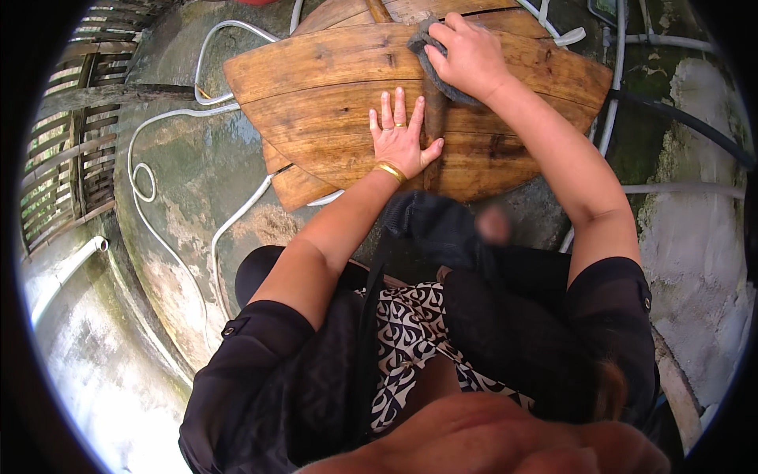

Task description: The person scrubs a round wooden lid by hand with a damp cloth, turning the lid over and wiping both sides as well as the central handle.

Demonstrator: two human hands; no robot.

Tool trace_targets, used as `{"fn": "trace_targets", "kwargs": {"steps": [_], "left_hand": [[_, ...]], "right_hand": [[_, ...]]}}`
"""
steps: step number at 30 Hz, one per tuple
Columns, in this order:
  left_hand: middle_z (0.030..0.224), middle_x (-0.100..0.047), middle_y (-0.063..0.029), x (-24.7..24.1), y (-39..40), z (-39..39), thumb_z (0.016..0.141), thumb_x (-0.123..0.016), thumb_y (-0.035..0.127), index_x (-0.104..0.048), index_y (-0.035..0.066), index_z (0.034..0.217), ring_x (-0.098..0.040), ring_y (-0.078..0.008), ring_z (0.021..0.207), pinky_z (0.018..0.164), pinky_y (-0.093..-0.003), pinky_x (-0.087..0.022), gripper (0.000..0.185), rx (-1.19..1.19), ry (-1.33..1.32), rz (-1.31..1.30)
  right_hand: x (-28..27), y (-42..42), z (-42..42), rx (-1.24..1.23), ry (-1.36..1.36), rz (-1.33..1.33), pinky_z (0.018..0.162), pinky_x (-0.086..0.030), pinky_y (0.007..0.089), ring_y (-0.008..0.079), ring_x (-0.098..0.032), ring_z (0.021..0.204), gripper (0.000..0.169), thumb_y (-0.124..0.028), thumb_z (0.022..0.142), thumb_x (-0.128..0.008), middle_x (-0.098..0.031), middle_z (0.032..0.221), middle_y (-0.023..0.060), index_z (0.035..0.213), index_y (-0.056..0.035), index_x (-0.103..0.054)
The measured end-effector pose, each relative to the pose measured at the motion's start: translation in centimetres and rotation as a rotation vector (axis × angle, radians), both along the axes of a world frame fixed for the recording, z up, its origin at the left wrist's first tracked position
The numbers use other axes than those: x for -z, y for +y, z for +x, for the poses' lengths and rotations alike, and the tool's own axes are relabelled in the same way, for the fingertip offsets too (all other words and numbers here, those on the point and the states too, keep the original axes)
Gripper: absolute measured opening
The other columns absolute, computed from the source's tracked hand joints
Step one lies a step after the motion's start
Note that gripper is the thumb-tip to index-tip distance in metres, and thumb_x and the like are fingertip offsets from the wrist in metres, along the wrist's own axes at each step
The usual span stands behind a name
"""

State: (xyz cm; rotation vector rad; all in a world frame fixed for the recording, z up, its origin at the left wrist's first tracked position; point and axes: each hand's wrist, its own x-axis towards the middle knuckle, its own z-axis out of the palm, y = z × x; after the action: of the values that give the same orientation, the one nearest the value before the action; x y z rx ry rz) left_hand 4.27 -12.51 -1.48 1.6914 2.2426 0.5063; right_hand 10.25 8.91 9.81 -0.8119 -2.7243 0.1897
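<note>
A rounded board of joined wooden planks (331, 118) lies before me, with a wooden batten (435, 127) running across its middle. My left hand (400, 139) rests flat on the board just left of the batten, fingers spread, holding nothing. My right hand (465, 56) grips a dark grey cloth (435, 71) against the upper part of the board, where it covers part of the batten. Beneath this board lies another wooden piece (305, 186), showing at the lower left and along the top.
A white hose (145, 121) loops over the stained concrete floor (183, 154) at left. Slatted wooden fencing (77, 142) and a white pipe (71, 275) stand further left. At right are grey pipes (669, 40) and a black hose (693, 124).
</note>
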Motion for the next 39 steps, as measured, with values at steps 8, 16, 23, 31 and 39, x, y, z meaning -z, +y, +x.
{"fn": "trace_targets", "kwargs": {"steps": [8, 16, 23, 31, 39], "left_hand": [[0.169, -0.019, -0.0251, -0.6, 0.7, -0.1, 0.086, -0.059, 0.064, -0.044, 0.01, 0.156, -0.012, -0.047, 0.156, 0.121, -0.066, -0.011, 0.09, 0.017, 0.0, 0.064], [0.171, -0.015, -0.0234, -0.3, 0.1, -0.4, 0.085, -0.06, 0.066, -0.044, 0.012, 0.156, -0.008, -0.0444, 0.158, 0.121, -0.0655, -0.01, 0.091, -0.007, 0.026, 0.075], [0.172, -0.011, -0.0222, -0.1, 0.4, -0.4, 0.083, -0.061, 0.068, -0.038, 0.017, 0.16, -0.004, -0.0435, 0.158, 0.122, -0.0649, -0.007, 0.095, 0.022, 0.014, -0.007], [0.171, -0.014, -0.0228, 0.1, -0.1, -0.1, 0.085, -0.059, 0.067, -0.038, 0.015, 0.16, -0.006, -0.0441, 0.158, 0.121, -0.0659, -0.009, 0.093, 0.006, 0.031, 0.056], [0.169, -0.02, -0.0249, -0.4, 0.4, -0.6, 0.089, -0.056, 0.063, -0.045, 0.01, 0.156, -0.016, -0.0465, 0.155, 0.121, -0.0655, -0.014, 0.086, 0.03, 0.025, 0.084]], "right_hand": [[-2.4, 5.6, -6.6, 0.377, -0.453, -0.398, 0.094, -0.057, 0.0476, 0.0365, -0.072, 0.11, 0.039, -0.032, 0.087, -0.062, -0.074, 0.116, 0.0216, 0.109, -0.0043, -0.079], [-2.9, 2.8, -4.9, 0.306, -0.283, -0.292, 0.092, -0.055, 0.0505, 0.0383, -0.068, 0.108, 0.033, -0.032, 0.091, -0.063, -0.069, 0.118, 0.018, 0.112, -0.0078, -0.073], [0.0, -6.4, 5.1, 0.173, -0.21, -0.429, 0.086, -0.055, 0.0531, 0.0401, -0.069, 0.1, 0.03, -0.036, 0.092, -0.066, -0.068, 0.107, 0.0167, 0.107, -0.0102, -0.068], [0.0, -1.0, 2.0, 0.115, 0.119, -0.035, 0.095, -0.048, 0.0522, 0.0316, -0.062, 0.116, 0.028, -0.037, 0.091, -0.072, -0.066, 0.122, 0.0061, 0.114, -0.0209, -0.072], [-1.1, 4.9, -6.8, 0.254, -0.368, -0.368, 0.095, -0.055, 0.0505, 0.0379, -0.071, 0.109, 0.033, -0.028, 0.089, -0.059, -0.074, 0.111, 0.0225, 0.107, -0.0077, -0.078]]}}
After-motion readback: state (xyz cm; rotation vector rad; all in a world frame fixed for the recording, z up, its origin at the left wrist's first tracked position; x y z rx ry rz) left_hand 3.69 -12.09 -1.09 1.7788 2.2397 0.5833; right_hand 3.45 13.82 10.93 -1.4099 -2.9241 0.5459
